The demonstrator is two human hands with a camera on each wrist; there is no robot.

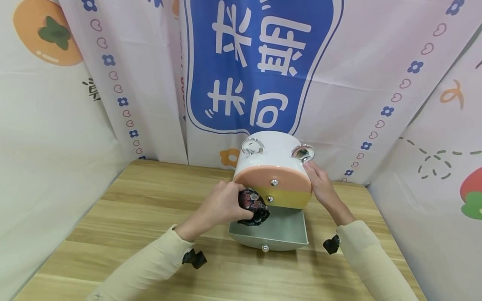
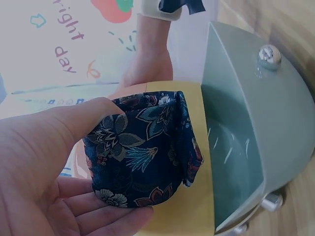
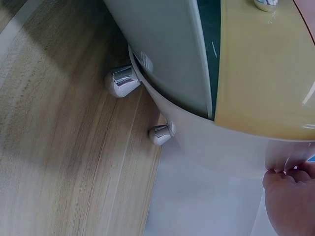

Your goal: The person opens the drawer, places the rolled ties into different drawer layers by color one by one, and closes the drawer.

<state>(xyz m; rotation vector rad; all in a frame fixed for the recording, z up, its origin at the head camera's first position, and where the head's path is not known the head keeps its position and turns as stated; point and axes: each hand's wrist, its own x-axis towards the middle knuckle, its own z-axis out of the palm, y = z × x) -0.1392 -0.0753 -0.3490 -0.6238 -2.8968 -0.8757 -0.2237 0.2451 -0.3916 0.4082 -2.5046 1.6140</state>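
Note:
My left hand (image 1: 222, 205) grips a dark pouch-like cloth piece (image 2: 142, 147) with a floral pattern, thumb on one side and fingers on the other. It hangs above the pulled-out grey-green bottom drawer (image 1: 290, 228) of a small rounded cabinet (image 1: 275, 148). The cabinet has a white shell, an orange upper drawer (image 1: 256, 177) and a yellow middle drawer (image 1: 293, 200), both closed. On the cabinet's right side rests my right hand (image 1: 321, 186), below a silver ring (image 1: 303, 153). In the right wrist view its fingertips touch the white shell; part of the hand is out of frame.
The cabinet stands on a wood-grain table (image 1: 150, 221) near its back edge. Behind hangs a printed cloth (image 1: 339, 104) with a blue panel. Silver feet (image 3: 123, 81) hold the cabinet up, and a round silver knob (image 1: 265, 247) sticks out from the open drawer.

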